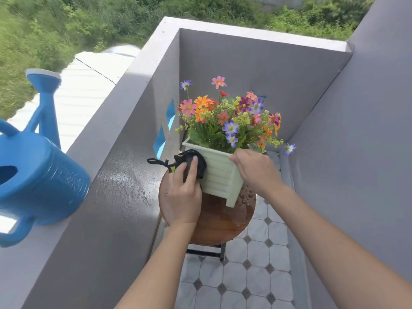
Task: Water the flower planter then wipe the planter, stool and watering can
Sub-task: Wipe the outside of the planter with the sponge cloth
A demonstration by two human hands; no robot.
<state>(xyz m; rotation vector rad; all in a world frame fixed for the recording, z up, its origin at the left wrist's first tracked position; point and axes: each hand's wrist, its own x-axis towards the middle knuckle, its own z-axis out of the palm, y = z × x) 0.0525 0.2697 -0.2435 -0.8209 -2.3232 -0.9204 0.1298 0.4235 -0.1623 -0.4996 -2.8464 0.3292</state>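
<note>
A pale green slatted planter (pixel 219 175) full of colourful flowers (pixel 231 119) stands on a round brown wooden stool (pixel 219 224). My left hand (pixel 185 195) presses a black cloth (pixel 191 162) against the planter's left side, fingers laid over the cloth. My right hand (pixel 254 169) grips the planter's near right rim and corner. Water drops lie on the stool top to the right of the planter. A blue watering can (pixel 38 175) sits on the wall ledge at far left, spout pointing up and away.
A grey balcony wall (pixel 124 157) with a wet sloping top runs along the left; grey walls close the back and right. White and grey floor tiles (pixel 249 275) show below the stool. Greenery and a corrugated roof lie beyond the wall.
</note>
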